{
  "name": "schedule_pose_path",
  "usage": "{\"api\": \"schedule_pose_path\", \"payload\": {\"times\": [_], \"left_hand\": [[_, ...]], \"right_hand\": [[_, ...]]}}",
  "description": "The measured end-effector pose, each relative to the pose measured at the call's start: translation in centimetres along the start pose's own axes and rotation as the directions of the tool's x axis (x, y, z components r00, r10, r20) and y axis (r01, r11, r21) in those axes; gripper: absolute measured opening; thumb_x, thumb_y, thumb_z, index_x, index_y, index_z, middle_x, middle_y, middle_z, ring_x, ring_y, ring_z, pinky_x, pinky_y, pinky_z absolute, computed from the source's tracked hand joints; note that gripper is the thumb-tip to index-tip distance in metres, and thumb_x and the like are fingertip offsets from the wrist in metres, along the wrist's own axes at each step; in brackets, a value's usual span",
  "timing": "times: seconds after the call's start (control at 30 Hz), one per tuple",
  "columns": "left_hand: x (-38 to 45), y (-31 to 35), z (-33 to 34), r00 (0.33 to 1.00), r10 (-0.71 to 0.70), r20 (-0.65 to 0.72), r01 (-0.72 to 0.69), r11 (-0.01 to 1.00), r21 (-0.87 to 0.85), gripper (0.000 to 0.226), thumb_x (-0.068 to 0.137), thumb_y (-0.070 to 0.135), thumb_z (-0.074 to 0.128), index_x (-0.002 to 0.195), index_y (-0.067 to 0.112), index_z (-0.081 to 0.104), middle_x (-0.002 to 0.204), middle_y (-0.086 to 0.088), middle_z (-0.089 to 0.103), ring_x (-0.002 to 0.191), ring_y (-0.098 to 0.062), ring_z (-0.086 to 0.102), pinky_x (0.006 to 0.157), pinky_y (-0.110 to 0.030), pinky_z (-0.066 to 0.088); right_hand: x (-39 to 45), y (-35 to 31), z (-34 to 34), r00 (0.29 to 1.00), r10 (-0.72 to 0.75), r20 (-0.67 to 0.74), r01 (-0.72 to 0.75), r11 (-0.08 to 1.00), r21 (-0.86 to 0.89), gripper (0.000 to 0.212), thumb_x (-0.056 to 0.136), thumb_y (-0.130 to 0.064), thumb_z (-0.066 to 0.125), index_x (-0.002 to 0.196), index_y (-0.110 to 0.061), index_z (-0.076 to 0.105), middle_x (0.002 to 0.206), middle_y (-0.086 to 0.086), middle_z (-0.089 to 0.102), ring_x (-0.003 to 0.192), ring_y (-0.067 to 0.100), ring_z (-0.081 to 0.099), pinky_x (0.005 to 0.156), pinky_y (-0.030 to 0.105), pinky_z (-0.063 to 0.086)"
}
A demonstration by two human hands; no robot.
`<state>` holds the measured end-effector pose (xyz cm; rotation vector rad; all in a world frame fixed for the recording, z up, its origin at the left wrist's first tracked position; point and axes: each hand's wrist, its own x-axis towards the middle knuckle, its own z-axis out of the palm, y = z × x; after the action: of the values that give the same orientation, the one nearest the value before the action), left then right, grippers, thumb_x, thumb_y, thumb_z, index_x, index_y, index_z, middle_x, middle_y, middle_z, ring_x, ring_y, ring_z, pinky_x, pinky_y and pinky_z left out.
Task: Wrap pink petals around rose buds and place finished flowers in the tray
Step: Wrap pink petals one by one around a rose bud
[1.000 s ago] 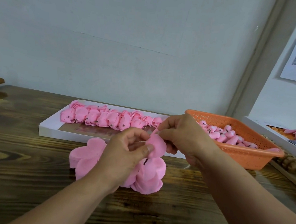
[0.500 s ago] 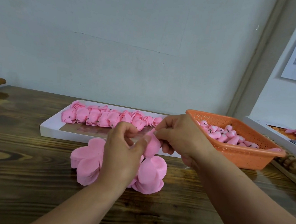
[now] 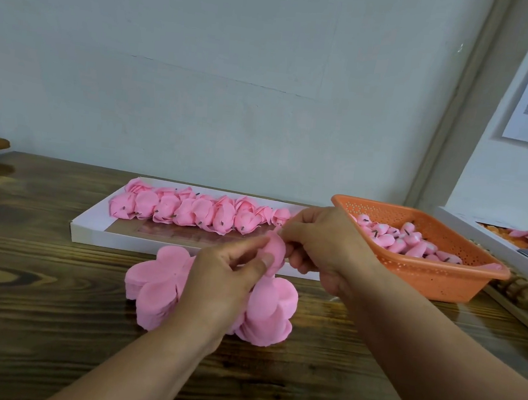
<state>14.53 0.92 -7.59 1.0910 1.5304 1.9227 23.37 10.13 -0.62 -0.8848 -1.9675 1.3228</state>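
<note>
Glossy dark-grained wooden table [image 3: 34, 323]; perforated orange plastic basket [image 3: 442, 281]; matt, soft-looking pink petals [image 3: 158, 283]

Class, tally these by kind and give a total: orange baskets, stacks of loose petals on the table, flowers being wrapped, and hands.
orange basket: 1
petal stacks: 2 (left stack, right stack)
flower being wrapped: 1
hands: 2 (left hand, right hand)
Total: 6

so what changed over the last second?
The left hand rose off the petal stack toward the right hand, folding the flat pink petal up around the bud; both hands keep pinching it, nothing let go. The stack, the flowers in the white tray and the buds in the orange basket stayed put.
</note>
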Motion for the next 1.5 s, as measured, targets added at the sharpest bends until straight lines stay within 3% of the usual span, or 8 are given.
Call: {"api": "schedule_pose_path", "payload": {"times": [0.43,0.57,0.73,0.97,1.27,1.37,1.43,1.5], "left_hand": [[0.5,0.2,-0.9,0.966,-0.2,0.162,0.244,0.912,-0.331,0.035,0.061,0.024,0.07,0.095,0.027,0.076,0.105,0.002,0.074,0.092,-0.011,0.071,0.069,-0.021,0.055],[0.4,0.6,-1.0,0.956,-0.232,0.182,0.28,0.907,-0.316,0.055,0.063,0.025,0.069,0.118,0.019,0.067,0.115,-0.002,0.071,0.106,-0.024,0.067,0.087,-0.034,0.054],[0.3,1.3,-1.0,0.926,-0.298,0.233,0.373,0.826,-0.423,0.051,0.063,0.019,0.068,0.114,0.016,0.068,0.103,-0.01,0.074,0.09,-0.027,0.07,0.07,-0.03,0.06],[0.1,2.0,-0.9,0.898,-0.347,0.27,0.437,0.772,-0.461,0.056,0.062,0.019,0.069,0.117,0.01,0.067,0.105,-0.016,0.073,0.088,-0.028,0.068,0.071,-0.036,0.059],[0.1,2.4,-0.7,0.876,-0.369,0.311,0.478,0.759,-0.443,0.042,0.065,0.015,0.069,0.107,0.009,0.07,0.084,-0.012,0.072,0.071,-0.021,0.068,0.061,-0.031,0.059],[0.4,2.7,-0.8,0.881,-0.403,0.247,0.473,0.739,-0.481,0.036,0.068,0.013,0.068,0.103,0.008,0.07,0.079,-0.012,0.071,0.066,-0.021,0.067,0.056,-0.028,0.058],[0.5,3.0,-1.1,0.879,-0.416,0.232,0.474,0.713,-0.516,0.024,0.069,0.012,0.068,0.092,0.007,0.069,0.074,-0.011,0.068,0.06,-0.019,0.067,0.054,-0.026,0.057],[0.5,3.3,-1.2,0.868,-0.431,0.249,0.494,0.688,-0.531,0.011,0.076,0.012,0.066,0.086,0.007,0.065,0.077,-0.01,0.065,0.061,-0.018,0.066,0.058,-0.026,0.055]], "right_hand": [[-0.4,-1.0,-1.5,0.969,0.037,0.243,-0.052,0.997,0.058,0.018,0.08,0.011,0.055,0.067,0.001,0.062,0.052,0.011,0.062,0.038,0.014,0.055,0.037,0.02,0.044],[-0.4,-1.2,-1.4,0.982,-0.023,0.189,0.03,0.999,-0.036,0.021,0.08,0.004,0.064,0.061,-0.003,0.061,0.047,0.007,0.059,0.034,0.012,0.049,0.035,0.017,0.037],[-0.1,-0.9,-1.1,0.988,-0.132,0.083,0.143,0.979,-0.146,0.034,0.077,-0.008,0.073,0.048,-0.013,0.056,0.038,-0.002,0.049,0.031,0.006,0.038,0.034,0.014,0.028],[-0.3,-0.4,-0.7,0.973,-0.228,0.029,0.228,0.942,-0.245,0.031,0.073,-0.013,0.073,0.047,-0.016,0.056,0.037,-0.008,0.047,0.034,0.002,0.037,0.04,0.018,0.03],[-0.7,-0.2,0.4,0.94,-0.34,-0.043,0.314,0.904,-0.291,0.023,0.076,-0.007,0.07,0.058,-0.007,0.056,0.034,-0.012,0.041,0.034,0.004,0.034,0.039,0.015,0.029],[-1.3,-0.1,-0.1,0.933,-0.358,0.021,0.355,0.915,-0.192,0.007,0.081,-0.01,0.068,0.077,-0.011,0.063,0.052,0.002,0.055,0.049,0.012,0.048,0.052,0.029,0.042],[-2.3,0.8,-0.7,0.87,-0.493,-0.016,0.476,0.848,-0.236,0.012,0.081,-0.008,0.064,0.09,-0.017,0.063,0.061,-0.002,0.061,0.058,0.01,0.054,0.06,0.028,0.048],[-3.5,2.4,-1.1,0.715,-0.699,-0.011,0.65,0.67,-0.36,0.02,0.075,-0.008,0.057,0.094,-0.013,0.062,0.075,-0.007,0.061,0.069,0.006,0.055,0.064,0.018,0.045]]}}
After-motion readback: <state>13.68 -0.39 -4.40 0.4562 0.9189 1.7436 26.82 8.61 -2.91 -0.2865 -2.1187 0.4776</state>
